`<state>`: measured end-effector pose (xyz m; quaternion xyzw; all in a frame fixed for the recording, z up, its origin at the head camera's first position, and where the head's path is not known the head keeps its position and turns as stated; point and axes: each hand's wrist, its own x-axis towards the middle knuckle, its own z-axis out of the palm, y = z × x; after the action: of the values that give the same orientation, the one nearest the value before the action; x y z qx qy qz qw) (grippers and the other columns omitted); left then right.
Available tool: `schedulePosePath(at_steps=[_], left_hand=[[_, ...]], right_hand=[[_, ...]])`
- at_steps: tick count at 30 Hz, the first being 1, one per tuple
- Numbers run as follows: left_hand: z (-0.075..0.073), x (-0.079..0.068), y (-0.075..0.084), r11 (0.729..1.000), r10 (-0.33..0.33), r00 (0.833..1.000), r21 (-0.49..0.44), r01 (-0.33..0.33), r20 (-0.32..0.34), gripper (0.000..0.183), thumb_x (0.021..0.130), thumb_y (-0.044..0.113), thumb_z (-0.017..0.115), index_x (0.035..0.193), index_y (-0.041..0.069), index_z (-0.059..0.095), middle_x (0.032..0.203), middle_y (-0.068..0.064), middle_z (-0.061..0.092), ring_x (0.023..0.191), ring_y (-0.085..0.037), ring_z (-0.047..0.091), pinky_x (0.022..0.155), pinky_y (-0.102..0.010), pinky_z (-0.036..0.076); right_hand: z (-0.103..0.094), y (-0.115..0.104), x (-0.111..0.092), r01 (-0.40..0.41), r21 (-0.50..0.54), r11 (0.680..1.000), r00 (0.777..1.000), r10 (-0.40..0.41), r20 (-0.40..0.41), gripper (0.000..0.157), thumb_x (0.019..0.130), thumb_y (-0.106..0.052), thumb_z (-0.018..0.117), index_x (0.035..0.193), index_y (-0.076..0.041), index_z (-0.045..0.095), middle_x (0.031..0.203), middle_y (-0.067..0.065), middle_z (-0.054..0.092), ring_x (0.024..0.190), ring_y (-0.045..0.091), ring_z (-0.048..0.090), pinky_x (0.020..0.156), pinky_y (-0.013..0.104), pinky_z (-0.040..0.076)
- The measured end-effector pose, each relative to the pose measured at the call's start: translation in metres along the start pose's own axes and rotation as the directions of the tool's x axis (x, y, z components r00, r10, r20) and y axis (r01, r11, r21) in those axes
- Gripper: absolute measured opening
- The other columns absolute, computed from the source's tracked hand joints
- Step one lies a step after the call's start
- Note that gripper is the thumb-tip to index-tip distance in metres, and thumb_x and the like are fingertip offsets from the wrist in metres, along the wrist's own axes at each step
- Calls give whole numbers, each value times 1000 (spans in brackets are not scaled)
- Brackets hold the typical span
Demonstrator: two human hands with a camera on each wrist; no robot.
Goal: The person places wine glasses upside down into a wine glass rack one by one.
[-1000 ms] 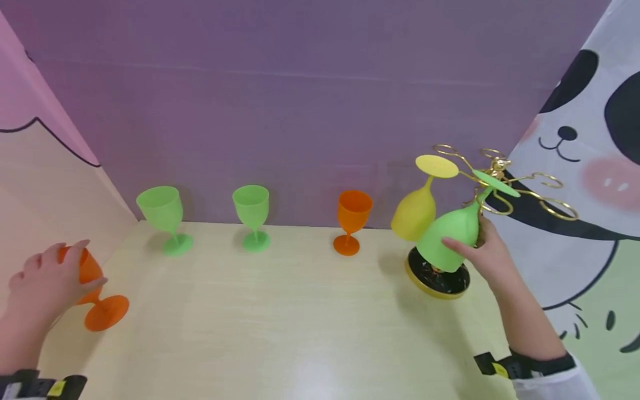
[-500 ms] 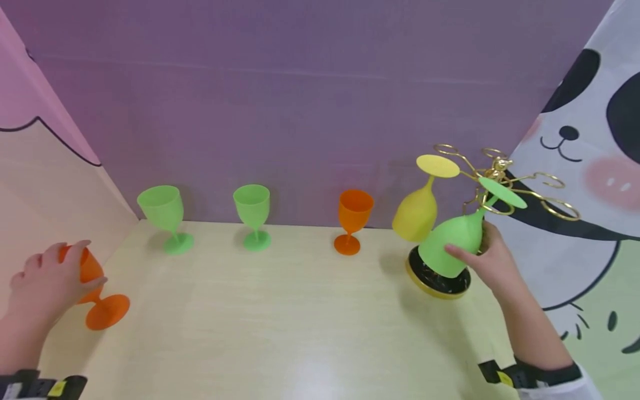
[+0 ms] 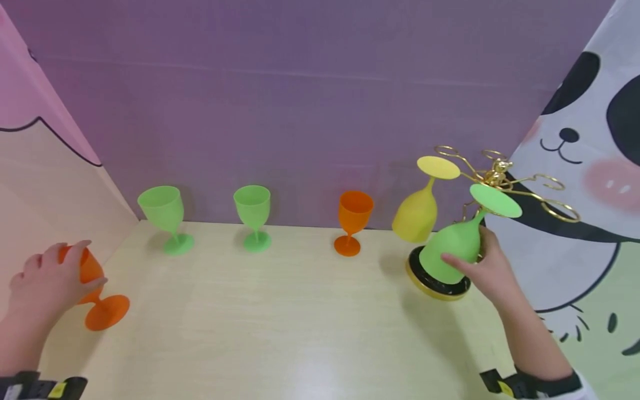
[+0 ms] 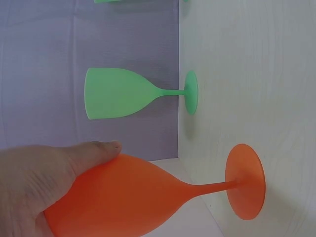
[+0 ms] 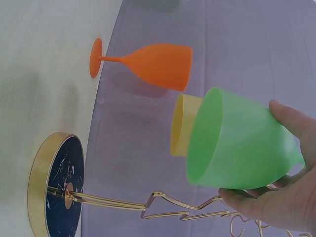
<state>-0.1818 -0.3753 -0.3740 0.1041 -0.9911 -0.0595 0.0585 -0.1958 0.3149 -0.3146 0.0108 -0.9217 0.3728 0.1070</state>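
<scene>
My right hand (image 3: 487, 266) grips the bowl of a green goblet (image 3: 452, 250), upside down with its foot up at a ring of the gold wire rack (image 3: 497, 175). Beside it a yellow goblet (image 3: 416, 214) hangs upside down from the same rack. In the right wrist view the green goblet's (image 5: 242, 143) mouth faces the rack's dark round base (image 5: 66, 187). At the far left my left hand (image 3: 47, 283) holds an orange goblet (image 4: 123, 197) by its bowl, its foot at the table. My fingers hide part of that bowl.
Two green goblets, the left one (image 3: 162, 208) and the middle one (image 3: 252, 208), stand upright along the back of the pale table (image 3: 280, 311). Another orange goblet (image 3: 355, 211) stands upright left of the rack. A purple backdrop (image 3: 300, 128) rises behind them.
The green goblet in my right hand has come down slightly, and its foot has shifted lower, level with a front ring of the rack. My left hand has not moved.
</scene>
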Motion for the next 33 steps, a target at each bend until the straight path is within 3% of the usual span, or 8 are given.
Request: schedulePosePath(at_steps=[16,33], left_hand=[[0,0,2,1000,3,1000,-4,-3,-25,93,69,29,75,137,0,19,126,-41,13,104,-61,13,79,-73,26],[0,-1,1,1000,-1,1000,0,1,-28,90,68,31,76,133,-1,22,125,-41,14,103,-60,15,78,-72,28]], right_hand=[[-1,5,-7,3,-48,999,1000,-2,8,103,81,-40,67,142,4,-4,136,39,21,114,54,33,90,66,35],[1,5,-10,34,-15,999,999,-34,7,100,82,-36,67,143,1,-2,139,38,19,117,56,30,91,67,33]])
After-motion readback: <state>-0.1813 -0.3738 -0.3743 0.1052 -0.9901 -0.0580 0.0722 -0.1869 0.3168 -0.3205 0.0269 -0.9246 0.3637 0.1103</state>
